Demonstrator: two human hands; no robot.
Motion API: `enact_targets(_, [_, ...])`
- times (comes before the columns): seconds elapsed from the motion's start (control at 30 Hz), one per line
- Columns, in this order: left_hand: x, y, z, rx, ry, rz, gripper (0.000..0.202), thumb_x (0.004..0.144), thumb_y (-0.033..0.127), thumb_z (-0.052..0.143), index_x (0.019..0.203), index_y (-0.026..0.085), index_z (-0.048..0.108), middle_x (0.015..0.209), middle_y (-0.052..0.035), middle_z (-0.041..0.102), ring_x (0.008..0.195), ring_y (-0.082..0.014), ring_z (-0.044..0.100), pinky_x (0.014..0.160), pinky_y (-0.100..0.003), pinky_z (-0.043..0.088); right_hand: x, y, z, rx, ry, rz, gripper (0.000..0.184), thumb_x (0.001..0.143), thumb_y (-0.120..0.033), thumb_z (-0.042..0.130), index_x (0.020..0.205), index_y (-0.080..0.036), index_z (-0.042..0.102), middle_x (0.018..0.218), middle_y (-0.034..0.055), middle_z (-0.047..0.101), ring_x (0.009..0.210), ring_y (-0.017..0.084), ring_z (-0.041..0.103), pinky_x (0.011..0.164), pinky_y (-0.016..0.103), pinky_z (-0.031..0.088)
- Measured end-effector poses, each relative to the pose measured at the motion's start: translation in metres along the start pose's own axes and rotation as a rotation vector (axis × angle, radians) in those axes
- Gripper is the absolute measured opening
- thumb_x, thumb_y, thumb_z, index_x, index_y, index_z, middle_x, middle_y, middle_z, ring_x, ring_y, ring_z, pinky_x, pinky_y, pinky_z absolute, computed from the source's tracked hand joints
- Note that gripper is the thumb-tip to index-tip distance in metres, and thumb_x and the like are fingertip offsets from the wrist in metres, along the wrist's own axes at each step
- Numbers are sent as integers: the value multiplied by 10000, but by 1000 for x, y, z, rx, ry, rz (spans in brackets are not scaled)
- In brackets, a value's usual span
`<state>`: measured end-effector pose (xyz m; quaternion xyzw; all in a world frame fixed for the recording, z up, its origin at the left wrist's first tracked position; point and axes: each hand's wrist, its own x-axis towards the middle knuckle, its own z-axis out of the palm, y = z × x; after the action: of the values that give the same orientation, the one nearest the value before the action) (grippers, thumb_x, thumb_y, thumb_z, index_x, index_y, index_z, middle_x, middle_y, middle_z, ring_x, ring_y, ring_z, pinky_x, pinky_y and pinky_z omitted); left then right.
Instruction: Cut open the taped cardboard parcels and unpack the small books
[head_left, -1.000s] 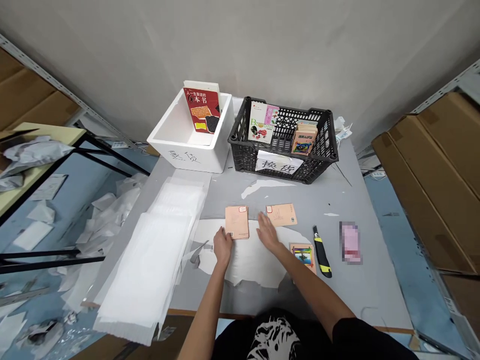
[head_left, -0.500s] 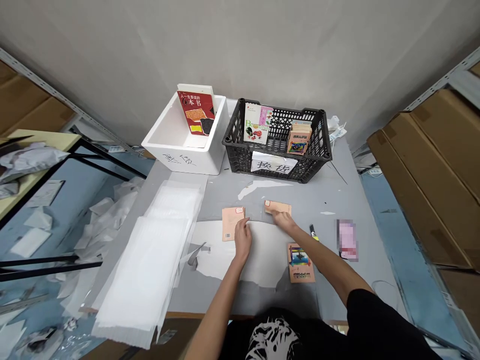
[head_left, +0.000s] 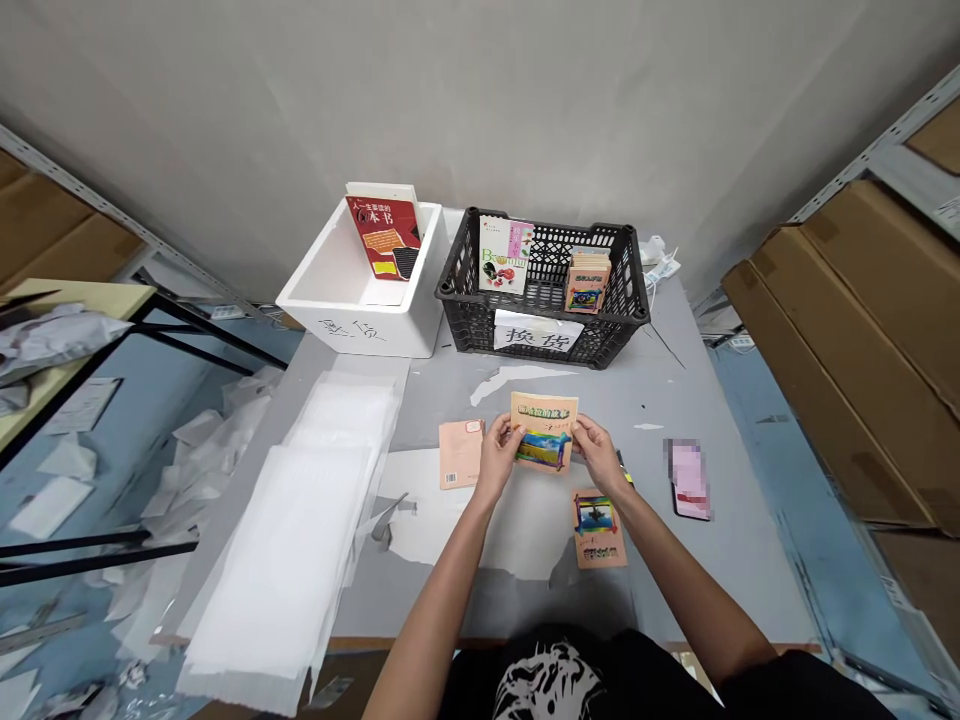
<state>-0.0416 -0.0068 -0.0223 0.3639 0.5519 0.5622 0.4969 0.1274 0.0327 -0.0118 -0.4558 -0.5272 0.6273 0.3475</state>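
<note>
I hold a small tan booklet (head_left: 545,430) with a colourful picture on its cover, face up above the grey table (head_left: 675,560). My left hand (head_left: 499,455) grips its left edge and my right hand (head_left: 598,452) grips its right edge. Left of it a tan booklet (head_left: 460,453) lies face down on the table. Below my right hand a third booklet (head_left: 599,526) lies face up with a rainbow picture.
A black crate (head_left: 541,290) with books and a paper label stands at the back, a white foam box (head_left: 360,290) with a red book beside it. Clear plastic bags (head_left: 292,530) are stacked at the left. A phone (head_left: 688,480) lies right. Cardboard boxes (head_left: 847,330) flank the right.
My right hand picked the right-hand booklet up off the table and turned it cover up. My left hand left the other booklet and took hold of its left edge.
</note>
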Motion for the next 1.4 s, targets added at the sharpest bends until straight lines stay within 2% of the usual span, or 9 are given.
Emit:
enact_targets(0.17, [-8, 6, -4, 61, -10, 42, 255, 783, 393, 591, 924, 181, 585, 928, -45, 663, 891, -166, 603, 796, -281, 464, -6, -10, -3, -19, 20, -119, 380, 850, -528, 490, 1001, -214, 640, 977, 47, 672, 915, 183, 610, 842, 304, 480])
enact_targets(0.4, [-11, 5, -10, 98, 24, 74, 228, 783, 406, 596, 837, 185, 613, 825, -20, 621, 837, -157, 560, 764, -257, 433, -3, -10, -2, 96, 39, -174, 328, 799, -537, 584, 817, -220, 665, 775, 2, 619, 747, 149, 549, 702, 253, 440])
enact_targets(0.5, [-12, 4, -12, 126, 37, 92, 200, 786, 385, 600, 822, 190, 623, 809, -11, 617, 813, -149, 541, 758, -248, 416, -2, -16, 0, 145, 31, -148, 334, 775, -552, 607, 768, -223, 663, 719, -3, 594, 685, 143, 520, 655, 252, 419])
enact_targets(0.63, [-13, 1, -15, 167, 22, 107, 185, 793, 374, 588, 801, 192, 620, 797, -9, 609, 803, -150, 532, 753, -249, 411, -5, -28, 2, 223, 15, -74, 331, 730, -560, 651, 801, -237, 665, 774, 6, 614, 716, 154, 523, 650, 255, 412])
enact_targets(0.87, [-19, -3, -18, 298, 26, 86, 223, 797, 399, 580, 758, 182, 611, 749, -10, 607, 753, -150, 536, 718, -244, 416, -9, -37, 3, 352, -81, 84, 267, 731, -460, 685, 687, -223, 569, 653, -33, 550, 600, 117, 460, 587, 228, 368])
enact_targets(1.0, [-19, 0, -20, 325, -4, 96, 218, 798, 394, 575, 786, 182, 626, 782, -17, 628, 775, -156, 542, 730, -248, 418, -8, -43, 7, 443, -73, 147, 295, 680, -429, 720, 645, -218, 516, 671, -33, 590, 606, 117, 481, 594, 224, 376])
enact_targets(1.13, [-18, 3, -22, 340, -41, 107, 209, 800, 384, 575, 833, 188, 640, 822, -18, 646, 810, -163, 551, 750, -255, 420, -7, -48, 12, 471, -58, 168, 299, 693, -413, 716, 627, -213, 504, 699, -32, 626, 610, 109, 501, 586, 211, 386])
enact_targets(1.27, [-17, 0, -22, 281, -45, 75, 227, 787, 401, 587, 831, 187, 652, 817, -21, 650, 791, -165, 558, 723, -258, 430, -7, -49, 16, 483, -44, 172, 332, 701, -433, 715, 618, -215, 480, 704, -24, 648, 591, 110, 523, 575, 216, 412])
enact_targets(1.4, [-18, -2, -19, 70, -93, -17, 272, 731, 417, 661, 874, 185, 649, 849, -39, 671, 826, -179, 591, 748, -270, 452, -3, -48, 17, 495, 8, 196, 362, 674, -467, 734, 638, -224, 468, 682, -15, 646, 586, 128, 551, 562, 236, 443])
